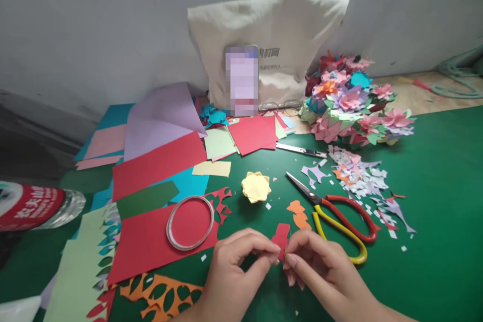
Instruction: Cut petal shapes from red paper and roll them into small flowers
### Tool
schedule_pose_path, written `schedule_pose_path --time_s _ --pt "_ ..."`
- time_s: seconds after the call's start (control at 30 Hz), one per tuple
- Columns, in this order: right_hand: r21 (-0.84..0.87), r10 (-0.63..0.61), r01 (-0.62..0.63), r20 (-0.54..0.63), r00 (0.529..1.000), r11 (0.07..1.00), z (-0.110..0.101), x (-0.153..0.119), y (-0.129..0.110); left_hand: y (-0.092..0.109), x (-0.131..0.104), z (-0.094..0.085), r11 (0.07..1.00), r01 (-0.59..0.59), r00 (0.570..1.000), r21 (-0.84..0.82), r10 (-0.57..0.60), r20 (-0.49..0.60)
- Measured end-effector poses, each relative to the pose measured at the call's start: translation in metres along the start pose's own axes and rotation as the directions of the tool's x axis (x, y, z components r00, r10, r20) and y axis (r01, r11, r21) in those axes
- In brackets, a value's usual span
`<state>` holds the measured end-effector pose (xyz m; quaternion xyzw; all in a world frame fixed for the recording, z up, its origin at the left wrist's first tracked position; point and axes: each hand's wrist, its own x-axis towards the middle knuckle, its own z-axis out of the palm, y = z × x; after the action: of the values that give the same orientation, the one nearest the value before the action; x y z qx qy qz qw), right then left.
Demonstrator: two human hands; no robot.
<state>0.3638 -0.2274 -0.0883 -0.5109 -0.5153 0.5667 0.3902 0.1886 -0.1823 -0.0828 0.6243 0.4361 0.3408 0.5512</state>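
Note:
My left hand (241, 266) and my right hand (320, 266) meet at the front middle of the green table, thumb and fingertips pinched on each. Whatever lies between the fingertips is too small to make out. Just behind them shows a small cut piece of red paper (281, 235); whether a finger touches it I cannot tell. Beyond that are small orange paper petals (299, 214) and a yellow folded paper flower (256, 187). Scissors (332, 219) with red and yellow handles lie open to the right. A roll of clear tape (169, 229) rests on red paper at the left.
Coloured sheets (158, 166) and orange cut-out scraps (162, 289) cover the left side. A bottle (37, 206) lies at the left edge. Behind are a utility knife (301, 150), a phone (243, 80) against a cloth bag (294, 20), paper flowers (350, 100) and scraps (362, 178).

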Motion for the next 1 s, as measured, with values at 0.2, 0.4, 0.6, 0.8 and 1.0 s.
schedule_pose_path --time_s 0.2,0.4,0.6,0.8,1.0 --pt "-0.016 -0.013 0.013 0.006 1.000 1.000 0.001 0.002 0.000 -0.007 -0.001 0.001 1.000 -0.022 1.000 -0.018 0.021 -0.011" --pt "-0.024 -0.036 0.036 -0.003 0.999 0.999 0.001 0.002 0.000 -0.005 0.001 0.001 0.988 -0.144 0.990 -0.047 0.144 -0.004" --pt "0.004 -0.018 0.018 -0.014 1.000 1.000 0.001 0.001 0.001 -0.002 -0.001 -0.002 0.991 -0.062 0.998 -0.115 0.063 0.003" --pt "-0.013 0.019 -0.019 -0.023 1.000 1.000 -0.001 -0.002 -0.004 0.002 -0.002 -0.003 0.994 -0.041 0.999 -0.097 0.039 -0.018" --pt "0.062 0.076 -0.076 0.009 0.997 0.995 -0.003 -0.002 -0.008 0.006 0.000 -0.001 0.990 0.057 0.998 -0.126 -0.057 0.004"
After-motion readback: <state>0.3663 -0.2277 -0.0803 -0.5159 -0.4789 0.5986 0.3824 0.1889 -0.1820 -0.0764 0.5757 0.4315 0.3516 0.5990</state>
